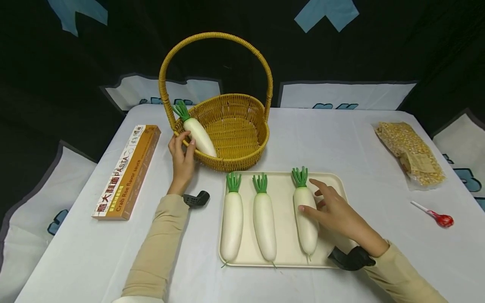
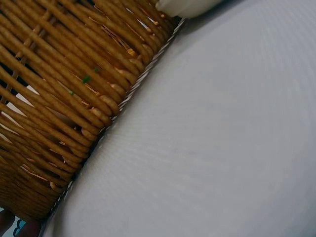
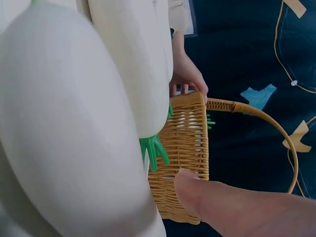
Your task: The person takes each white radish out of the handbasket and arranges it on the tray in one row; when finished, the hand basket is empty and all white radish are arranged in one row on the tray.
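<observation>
In the head view my left hand [image 1: 182, 166] holds the near left rim of a yellow wicker basket [image 1: 242, 162] with a tall hoop handle. A white radish [image 1: 202, 136] with green stalks leans inside, close to those fingers. On a cream tray [image 1: 286, 179] lie three more white radishes, stalks pointing away from me. My right hand [image 1: 337, 212] hovers around the right-hand radish [image 1: 306, 219], thumb over its body and fingers spread beyond it. That radish [image 3: 74, 118] looms large in the right wrist view, the thumb [image 3: 217, 200] extended past it. Woven basket side [image 2: 74, 98] fills the left wrist view's corner.
Left of the basket lies an orange-and-white pasta box [image 1: 126, 172]. Toward the right edge of the white table are a bag of corn kernels [image 1: 411, 153] and a red lollipop [image 1: 441, 219]. Dark curtain hangs behind the table.
</observation>
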`<action>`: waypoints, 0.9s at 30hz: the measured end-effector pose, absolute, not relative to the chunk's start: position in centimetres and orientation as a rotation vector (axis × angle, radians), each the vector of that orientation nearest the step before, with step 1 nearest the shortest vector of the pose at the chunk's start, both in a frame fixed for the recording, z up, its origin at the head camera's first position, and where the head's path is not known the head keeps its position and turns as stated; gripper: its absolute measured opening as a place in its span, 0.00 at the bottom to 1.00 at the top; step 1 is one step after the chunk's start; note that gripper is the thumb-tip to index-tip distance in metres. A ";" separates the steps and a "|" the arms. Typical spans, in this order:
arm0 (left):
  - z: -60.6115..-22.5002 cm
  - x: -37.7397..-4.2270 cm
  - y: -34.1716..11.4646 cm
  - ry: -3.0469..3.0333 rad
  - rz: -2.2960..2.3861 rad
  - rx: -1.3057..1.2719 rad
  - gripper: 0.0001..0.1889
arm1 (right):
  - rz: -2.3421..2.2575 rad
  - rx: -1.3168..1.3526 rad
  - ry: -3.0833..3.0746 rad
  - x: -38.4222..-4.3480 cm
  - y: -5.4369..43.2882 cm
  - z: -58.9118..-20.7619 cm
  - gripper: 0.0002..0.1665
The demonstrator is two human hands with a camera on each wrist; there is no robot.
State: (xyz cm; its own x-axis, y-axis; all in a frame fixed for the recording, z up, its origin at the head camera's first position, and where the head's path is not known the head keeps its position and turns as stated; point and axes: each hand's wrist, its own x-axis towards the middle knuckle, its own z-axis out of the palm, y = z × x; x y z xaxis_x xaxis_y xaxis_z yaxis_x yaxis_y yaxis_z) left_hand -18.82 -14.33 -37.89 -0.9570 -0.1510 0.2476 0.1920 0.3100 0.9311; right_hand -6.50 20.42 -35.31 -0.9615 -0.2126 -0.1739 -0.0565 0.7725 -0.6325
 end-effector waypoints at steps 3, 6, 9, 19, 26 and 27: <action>-38.1 -19.0 -14.3 -2.286 -1.708 -0.035 0.21 | -0.956 -0.222 2.758 -6.7 20.2 -35.5 0.46; -38.1 -19.0 -14.3 -2.281 -1.715 -0.033 0.21 | -0.961 -0.255 2.779 -6.9 20.0 -35.6 0.44; -38.0 -18.9 -14.3 -2.281 -1.706 -0.033 0.21 | -0.966 -0.293 2.813 -7.4 19.8 -35.6 0.43; -39.2 -19.9 -15.1 -2.274 -1.709 -0.025 0.21 | -1.034 -0.309 2.852 -11.1 19.7 -35.7 0.41; -40.9 -21.0 -15.6 -2.263 -1.676 -0.034 0.21 | -1.076 -0.300 2.769 -12.5 19.4 -35.8 0.33; -41.0 -21.0 -15.6 -2.261 -1.671 -0.038 0.21 | -1.075 -0.296 2.757 -12.5 19.3 -35.9 0.32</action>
